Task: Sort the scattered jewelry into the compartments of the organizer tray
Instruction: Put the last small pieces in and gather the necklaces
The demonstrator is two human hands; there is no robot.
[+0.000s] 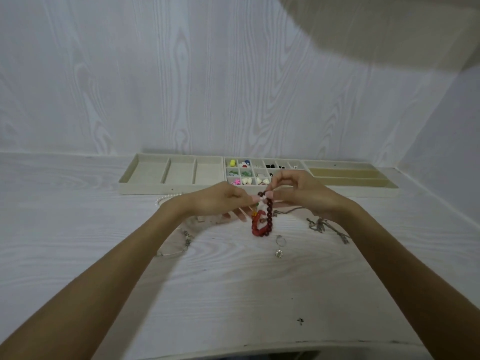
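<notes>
A red beaded bracelet (264,222) hangs above the table between both hands. My right hand (298,194) pinches its dark upper beads. My left hand (223,201) pinches its other end, where small green and orange parts show. Behind them, against the wall, stands the cream organizer tray (171,189). Its left part has three long bare compartments. Its middle grid (253,172) holds coloured beads, white hearts and black pieces. Slotted rows (348,175) fill its right part. A pearl strand (166,198), a silver bracelet (179,245), a chain (324,226) and two rings (280,245) lie on the table.
The white wood-grain table (233,294) meets a white wall at the back and another at the right. My forearms reach in from the lower corners. A small dark mark (300,320) sits near the table's front edge.
</notes>
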